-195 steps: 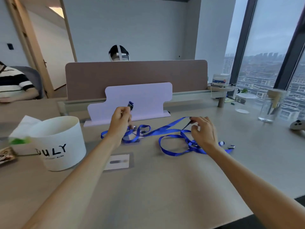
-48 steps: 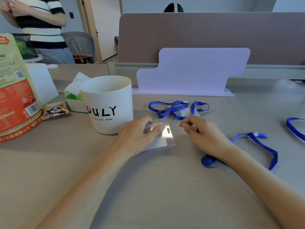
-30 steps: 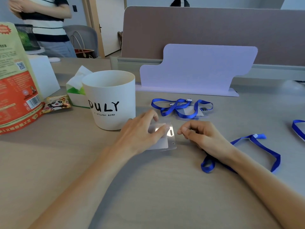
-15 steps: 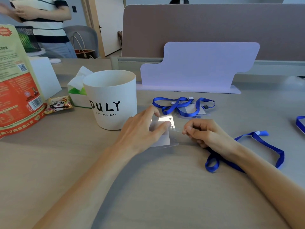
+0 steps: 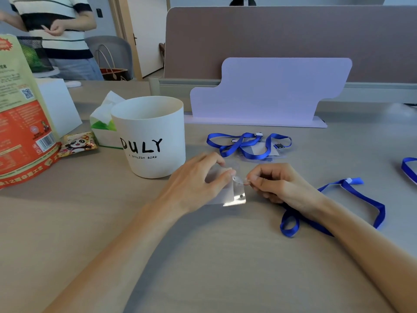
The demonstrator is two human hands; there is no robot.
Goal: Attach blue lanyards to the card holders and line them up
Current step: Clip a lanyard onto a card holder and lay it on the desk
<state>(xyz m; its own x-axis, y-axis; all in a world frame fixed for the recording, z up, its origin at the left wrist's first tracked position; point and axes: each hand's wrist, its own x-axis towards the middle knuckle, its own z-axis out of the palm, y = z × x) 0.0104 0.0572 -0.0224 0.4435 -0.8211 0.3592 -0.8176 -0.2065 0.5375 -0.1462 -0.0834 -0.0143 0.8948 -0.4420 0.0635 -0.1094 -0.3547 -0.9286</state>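
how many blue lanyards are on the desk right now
3: a bunched lanyard farthest back; a second lanyard, its end pinched in the right hand, trailing under that wrist; a third lanyard cut off at the right edge. More may be off-frame.

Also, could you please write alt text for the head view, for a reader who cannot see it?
A person's left hand presses a clear card holder on a beige desk while the right hand pinches the end of a blue lanyard at its edge. A white DULY cup and another lanyard sit behind.
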